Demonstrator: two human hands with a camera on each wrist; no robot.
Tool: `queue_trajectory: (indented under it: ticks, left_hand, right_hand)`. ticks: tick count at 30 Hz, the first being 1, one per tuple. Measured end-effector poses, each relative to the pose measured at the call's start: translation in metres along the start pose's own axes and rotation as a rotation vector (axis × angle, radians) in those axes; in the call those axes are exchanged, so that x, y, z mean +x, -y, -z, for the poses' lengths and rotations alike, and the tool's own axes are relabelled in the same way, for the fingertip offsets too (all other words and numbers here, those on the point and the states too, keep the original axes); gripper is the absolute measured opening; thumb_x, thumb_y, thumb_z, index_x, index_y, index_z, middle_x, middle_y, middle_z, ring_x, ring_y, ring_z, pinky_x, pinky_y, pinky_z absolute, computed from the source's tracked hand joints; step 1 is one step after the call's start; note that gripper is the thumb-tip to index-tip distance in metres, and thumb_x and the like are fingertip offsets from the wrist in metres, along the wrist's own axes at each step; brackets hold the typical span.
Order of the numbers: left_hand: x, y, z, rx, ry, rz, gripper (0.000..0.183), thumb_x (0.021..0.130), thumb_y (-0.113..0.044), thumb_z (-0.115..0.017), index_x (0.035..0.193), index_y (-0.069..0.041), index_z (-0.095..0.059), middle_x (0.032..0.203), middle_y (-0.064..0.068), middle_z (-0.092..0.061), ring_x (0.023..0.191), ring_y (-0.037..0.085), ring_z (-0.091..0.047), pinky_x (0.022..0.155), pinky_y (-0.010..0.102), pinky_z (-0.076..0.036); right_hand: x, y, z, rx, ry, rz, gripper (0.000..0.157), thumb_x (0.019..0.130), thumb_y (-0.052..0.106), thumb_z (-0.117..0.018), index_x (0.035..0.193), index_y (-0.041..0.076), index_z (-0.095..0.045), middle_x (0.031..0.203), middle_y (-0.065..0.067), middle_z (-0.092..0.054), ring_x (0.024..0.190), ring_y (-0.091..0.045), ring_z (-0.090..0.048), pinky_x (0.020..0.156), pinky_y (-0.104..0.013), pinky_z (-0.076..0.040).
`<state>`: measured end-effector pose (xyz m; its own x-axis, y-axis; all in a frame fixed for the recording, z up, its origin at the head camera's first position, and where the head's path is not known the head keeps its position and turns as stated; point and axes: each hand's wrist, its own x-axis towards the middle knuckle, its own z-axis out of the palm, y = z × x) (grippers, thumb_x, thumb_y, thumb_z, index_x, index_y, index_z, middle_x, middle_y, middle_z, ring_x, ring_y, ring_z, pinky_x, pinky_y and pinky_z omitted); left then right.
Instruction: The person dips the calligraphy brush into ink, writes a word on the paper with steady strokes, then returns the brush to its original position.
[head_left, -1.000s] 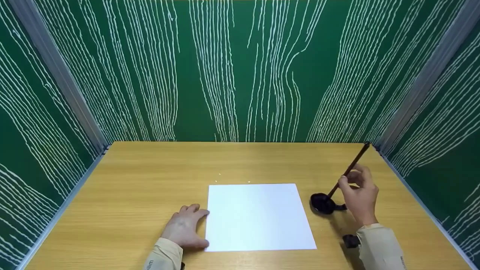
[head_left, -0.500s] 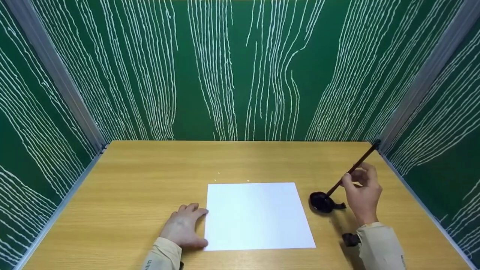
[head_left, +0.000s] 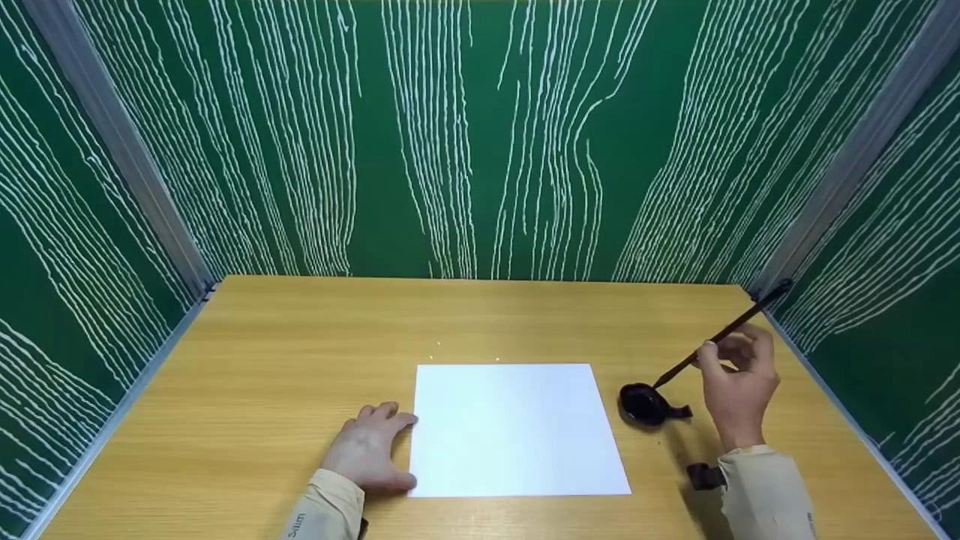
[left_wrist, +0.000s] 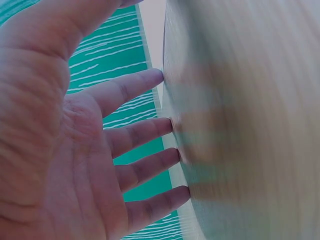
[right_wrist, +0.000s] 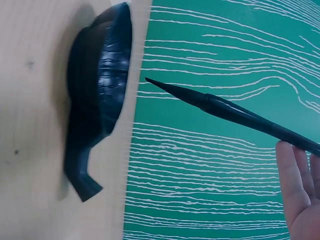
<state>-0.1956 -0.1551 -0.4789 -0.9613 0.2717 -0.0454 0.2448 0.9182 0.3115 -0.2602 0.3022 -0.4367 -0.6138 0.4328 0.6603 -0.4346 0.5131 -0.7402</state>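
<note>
The right hand (head_left: pixel 742 386) has the slim brush (head_left: pixel 750 313) pinched in its fingers, tip poised just clear of the black dish (head_left: pixel 643 405) beside the white paper (head_left: pixel 517 427), whose left edge the left hand (head_left: pixel 366 448) touches, fingers spread, gripping nothing!

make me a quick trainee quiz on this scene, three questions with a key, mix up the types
1. What does the right hand hold?
a) a spoon
b) a brush
c) a knife
2. Fill the gap: in the head view, the black dish stands to the ____ of the white paper.
3. True or false: in the right wrist view, the brush's tip is dipped into the dish.

Key: 1. b; 2. right; 3. false, a gap shows between the tip and the dish.
</note>
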Motion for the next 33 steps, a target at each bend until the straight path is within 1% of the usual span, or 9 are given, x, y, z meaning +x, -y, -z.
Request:
queue_trajectory:
  ticks: [3,9,13,17,22,25,28,33]
  left_hand:
    - [0.0,0.0,0.001,0.0,-0.005,-0.006,0.083,0.05,-0.051,-0.071,0.124,-0.023,-0.047,0.131,0.012,-0.041,0.117,0.033,-0.037,0.091,0.056,-0.034]
    - [0.0,0.001,0.0,0.007,-0.002,0.011,0.084,0.048,-0.051,-0.072,0.124,-0.024,-0.047,0.132,0.011,-0.04,0.117,0.033,-0.037,0.092,0.055,-0.034]
    - [0.0,0.001,0.0,0.008,-0.006,0.011,0.084,0.049,-0.051,-0.072,0.124,-0.024,-0.047,0.132,0.011,-0.04,0.117,0.032,-0.037,0.092,0.055,-0.034]
    - [0.001,0.001,-0.001,0.012,-0.014,-0.008,0.084,0.049,-0.05,-0.072,0.124,-0.023,-0.047,0.131,0.011,-0.041,0.116,0.032,-0.038,0.092,0.054,-0.035]
    - [0.002,0.001,-0.001,0.017,-0.013,-0.016,0.085,0.048,-0.051,-0.072,0.124,-0.023,-0.047,0.131,0.011,-0.041,0.116,0.032,-0.038,0.092,0.055,-0.034]
    - [0.002,0.001,-0.001,0.014,-0.006,-0.009,0.086,0.048,-0.051,-0.072,0.125,-0.023,-0.046,0.132,0.011,-0.04,0.117,0.033,-0.037,0.092,0.055,-0.034]
    - [0.001,0.001,-0.001,0.004,-0.008,-0.011,0.084,0.049,-0.051,-0.072,0.124,-0.023,-0.047,0.132,0.011,-0.04,0.117,0.033,-0.037,0.092,0.056,-0.034]
    - [-0.001,0.001,-0.001,-0.004,-0.025,-0.018,0.081,0.05,-0.049,-0.072,0.123,-0.023,-0.048,0.131,0.011,-0.042,0.116,0.033,-0.038,0.09,0.056,-0.035]
  right_hand:
    - [0.002,0.002,0.001,0.003,-0.004,0.013,0.029,0.078,0.004,-0.057,0.107,0.007,-0.052,0.076,-0.006,-0.058,0.061,-0.007,-0.059,0.054,-0.014,-0.05]
    - [0.001,-0.003,0.0,-0.001,-0.003,0.002,0.029,0.078,0.006,-0.057,0.107,0.009,-0.051,0.077,-0.011,-0.058,0.061,-0.008,-0.059,0.055,-0.013,-0.05]
    - [-0.001,-0.009,-0.004,-0.006,0.011,-0.005,0.03,0.078,0.006,-0.057,0.107,0.009,-0.052,0.077,-0.011,-0.059,0.061,-0.008,-0.059,0.054,-0.014,-0.05]
    - [-0.003,-0.013,-0.006,-0.013,0.021,-0.008,0.03,0.078,0.006,-0.057,0.108,0.009,-0.052,0.076,-0.01,-0.058,0.06,-0.008,-0.058,0.053,-0.013,-0.05]
    - [-0.003,-0.013,-0.004,-0.018,-0.003,-0.002,0.03,0.078,0.006,-0.056,0.107,0.01,-0.053,0.076,-0.01,-0.058,0.061,-0.007,-0.058,0.054,-0.012,-0.049]
    - [-0.004,-0.013,-0.004,-0.018,-0.008,-0.006,0.029,0.078,0.006,-0.056,0.106,0.009,-0.053,0.076,-0.008,-0.058,0.062,-0.007,-0.057,0.053,-0.012,-0.049]
    - [-0.005,-0.014,-0.004,-0.023,0.003,-0.015,0.029,0.079,0.007,-0.056,0.107,0.01,-0.052,0.076,-0.004,-0.058,0.062,-0.006,-0.058,0.053,-0.012,-0.049]
    - [-0.006,-0.015,-0.007,-0.03,0.023,-0.031,0.03,0.079,0.009,-0.057,0.108,0.014,-0.052,0.077,0.003,-0.058,0.063,-0.007,-0.058,0.053,-0.012,-0.049]
